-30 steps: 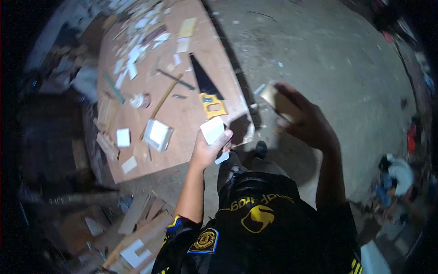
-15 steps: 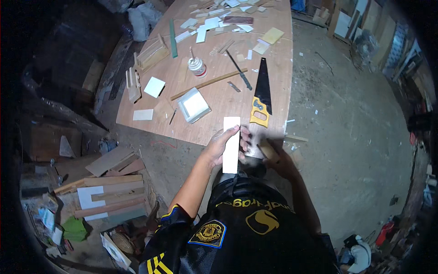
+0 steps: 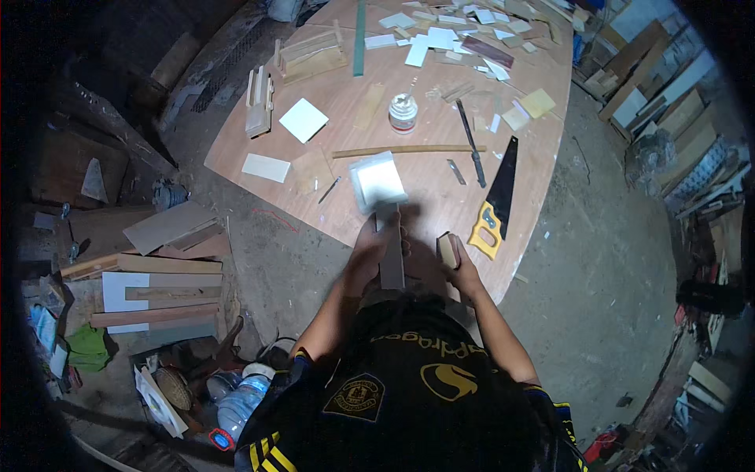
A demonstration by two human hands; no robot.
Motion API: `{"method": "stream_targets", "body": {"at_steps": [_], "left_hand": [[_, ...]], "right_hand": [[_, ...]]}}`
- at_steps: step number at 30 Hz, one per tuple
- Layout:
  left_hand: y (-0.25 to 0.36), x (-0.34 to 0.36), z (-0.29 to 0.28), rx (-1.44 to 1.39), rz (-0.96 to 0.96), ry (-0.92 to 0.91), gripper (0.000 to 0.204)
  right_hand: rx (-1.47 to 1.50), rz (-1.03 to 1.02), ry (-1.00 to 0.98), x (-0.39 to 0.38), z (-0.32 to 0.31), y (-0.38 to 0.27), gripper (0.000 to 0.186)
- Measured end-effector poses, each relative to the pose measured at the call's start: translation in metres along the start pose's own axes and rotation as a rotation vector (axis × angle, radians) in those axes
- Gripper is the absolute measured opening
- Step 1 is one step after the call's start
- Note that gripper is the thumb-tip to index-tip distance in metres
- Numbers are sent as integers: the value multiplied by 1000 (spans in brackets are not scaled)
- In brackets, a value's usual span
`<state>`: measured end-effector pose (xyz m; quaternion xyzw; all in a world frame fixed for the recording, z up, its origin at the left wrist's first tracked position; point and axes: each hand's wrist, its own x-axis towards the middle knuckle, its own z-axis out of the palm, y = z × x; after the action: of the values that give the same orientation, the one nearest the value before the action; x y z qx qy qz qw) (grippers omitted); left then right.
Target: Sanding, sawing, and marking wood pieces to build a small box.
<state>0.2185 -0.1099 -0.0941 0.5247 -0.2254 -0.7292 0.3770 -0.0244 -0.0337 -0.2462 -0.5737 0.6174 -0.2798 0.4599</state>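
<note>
Apparently a smoothing step: left hand (image 3: 366,246) closed round a strip (image 3: 392,253), right hand (image 3: 465,275) curled about a block (image 3: 447,252), the two pieces apart. Strip was held by the near edge of the tabletop (image 3: 440,193), long axis running away from the person (image 3: 440,354), far end toward the white box (image 3: 381,181). Next move, I judged, called for a steady strip, block laid flat against it.

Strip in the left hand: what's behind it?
Fingertips of the left hand show past the right edge of the strip, with shadowed tabletop beyond. The rest of those fingers, and whatever lies directly beneath the strip, is covered.
</note>
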Motion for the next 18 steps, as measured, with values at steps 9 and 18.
{"method": "stream_targets", "body": {"at_steps": [9,18], "left_hand": [[15,58,-68,-192,135,107,27],[10,96,-54,249,154,98,37]], "right_hand": [[-593,61,77,40,4,-130,82],[-154,-96,-81,99,39,-186,65]]}}
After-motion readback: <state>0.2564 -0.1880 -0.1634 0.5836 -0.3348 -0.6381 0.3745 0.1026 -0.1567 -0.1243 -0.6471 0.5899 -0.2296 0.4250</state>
